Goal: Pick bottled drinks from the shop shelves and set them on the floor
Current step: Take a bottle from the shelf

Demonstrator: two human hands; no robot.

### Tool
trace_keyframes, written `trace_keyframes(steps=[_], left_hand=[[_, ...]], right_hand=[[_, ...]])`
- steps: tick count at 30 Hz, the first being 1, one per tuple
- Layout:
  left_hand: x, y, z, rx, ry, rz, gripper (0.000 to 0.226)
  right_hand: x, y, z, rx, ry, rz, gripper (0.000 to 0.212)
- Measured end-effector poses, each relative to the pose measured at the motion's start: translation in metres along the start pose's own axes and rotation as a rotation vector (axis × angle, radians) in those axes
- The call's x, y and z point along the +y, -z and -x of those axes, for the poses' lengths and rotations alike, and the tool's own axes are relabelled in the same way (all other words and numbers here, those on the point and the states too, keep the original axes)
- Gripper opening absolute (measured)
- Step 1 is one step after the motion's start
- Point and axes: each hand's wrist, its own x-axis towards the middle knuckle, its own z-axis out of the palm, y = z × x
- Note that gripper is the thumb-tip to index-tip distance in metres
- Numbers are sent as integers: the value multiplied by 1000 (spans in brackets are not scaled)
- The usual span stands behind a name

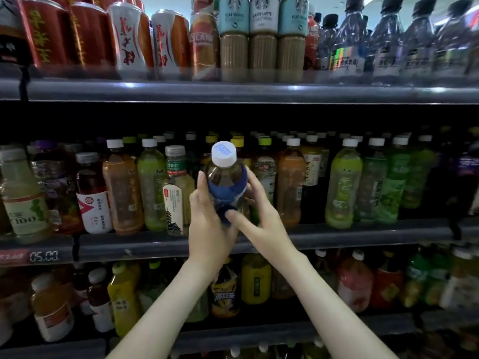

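Observation:
A clear bottle with a blue label and a white cap is held upright in front of the middle shelf. My left hand grips its lower body from the left, thumb up along the side. My right hand holds it from the right, fingers wrapped behind the bottle and the thumb across the lower label. The bottle's base is hidden by both hands. Behind it stand rows of green, orange and yellow bottled drinks.
The middle shelf's grey front rail runs just under my hands. The top shelf carries cans, coffee bottles and water bottles. A lower shelf holds more drinks. A price tag sits at the left.

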Motion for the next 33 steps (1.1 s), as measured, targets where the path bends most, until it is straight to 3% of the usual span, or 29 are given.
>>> trace_keyframes(steps=[6,9,19,28,33], left_hand=[[38,-13,23,-235,-76,48,120],[51,-16,35,-324,-33,115,122],[112,-12,55,-731,320,430,60],[124,69,95,-567,559,322,29],[106,140,94,-463,523,77,21]], right_hand=[[-6,40,32,109,-167,53,65],[-9,55,54,170,-209,41,59],[-40,107,109,226,-345,-181,45],[-58,69,135,142,-402,-240,54],[-73,14,124,82,-389,-289,44]])
